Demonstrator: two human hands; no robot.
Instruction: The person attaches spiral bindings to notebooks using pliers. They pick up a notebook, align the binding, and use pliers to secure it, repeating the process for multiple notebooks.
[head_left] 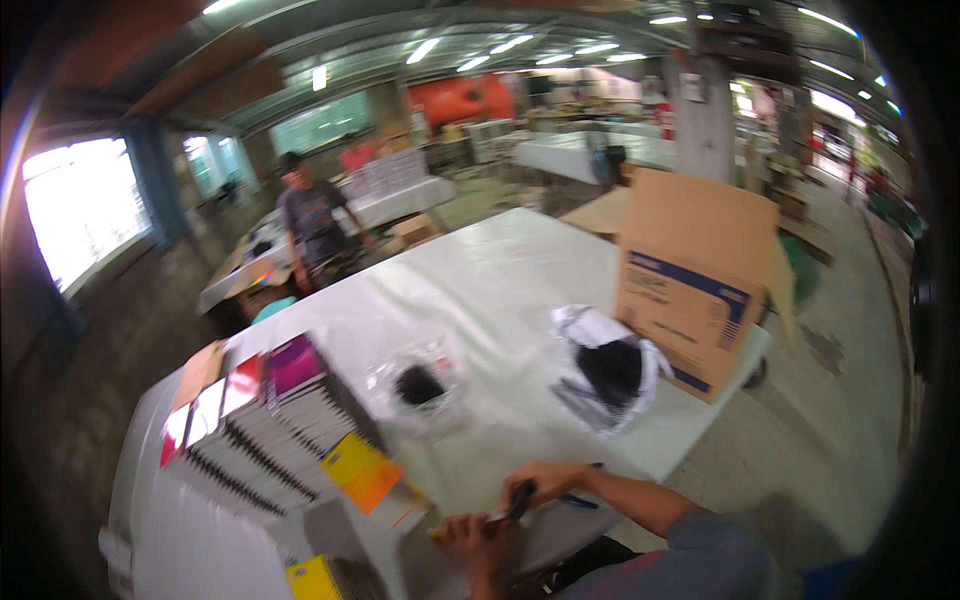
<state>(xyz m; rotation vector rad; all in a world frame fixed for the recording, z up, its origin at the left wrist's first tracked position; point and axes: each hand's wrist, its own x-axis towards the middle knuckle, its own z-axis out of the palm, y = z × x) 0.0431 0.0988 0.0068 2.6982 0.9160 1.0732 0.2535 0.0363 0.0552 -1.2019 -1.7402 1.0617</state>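
Observation:
Near the table's front edge my two hands work close together. My right hand is closed round a dark, short object, blurred, its kind unclear. Just below and left of it, my left hand has its fingers curled on something mostly hidden, with a small yellow edge at its fingertips. A slim blue item lies beside my right wrist. Left of my hands, a spiral notebook with a yellow and orange cover rests against tall stacks of spiral notebooks. Another yellow-covered notebook sits at the lower edge.
Black items lie in a clear plastic bag mid-table and in a white bag farther right. An open cardboard box stands at the table's right edge. Beyond the white-covered table, another person stands at the far left.

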